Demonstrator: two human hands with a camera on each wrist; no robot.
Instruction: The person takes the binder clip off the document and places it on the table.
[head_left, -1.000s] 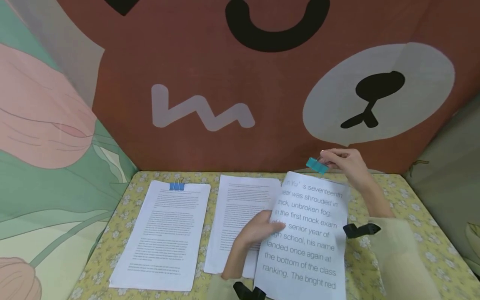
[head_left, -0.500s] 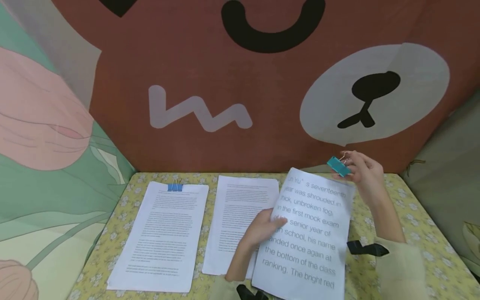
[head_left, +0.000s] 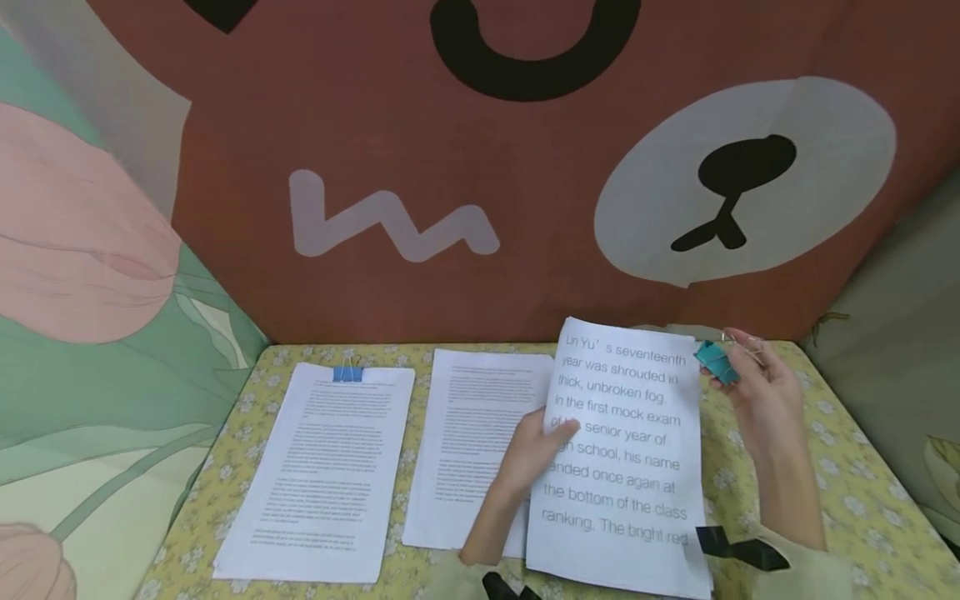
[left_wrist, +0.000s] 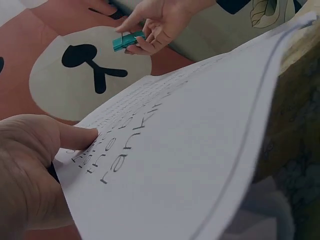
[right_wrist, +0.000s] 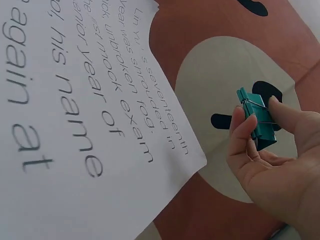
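My left hand point(head_left: 536, 450) grips a stack of large-print paper point(head_left: 618, 500) by its left edge, thumb on top, and holds it tilted up over the table. In the left wrist view the thumb of that hand point(left_wrist: 37, 160) presses on the printed face, its other fingers hidden behind the sheets. Just off the stack's top right corner, my right hand point(head_left: 768, 400) holds a teal binder clip point(head_left: 717, 362). The right wrist view shows this clip point(right_wrist: 257, 119) between thumb and curled fingers, one wire handle lying against its body and clear of the paper.
A paper stack with a blue binder clip point(head_left: 348, 373) on its top edge lies at the left of the flowered table point(head_left: 247, 433). Beside it, another printed stack point(head_left: 457, 450) without a visible clip is partly covered by my left arm. A bear-print cloth point(head_left: 390, 292) hangs behind.
My right hand has drawn the teal binder clip right and down, from above the stack's top edge to beside its corner. My left hand has raised the stack and turned it straighter.
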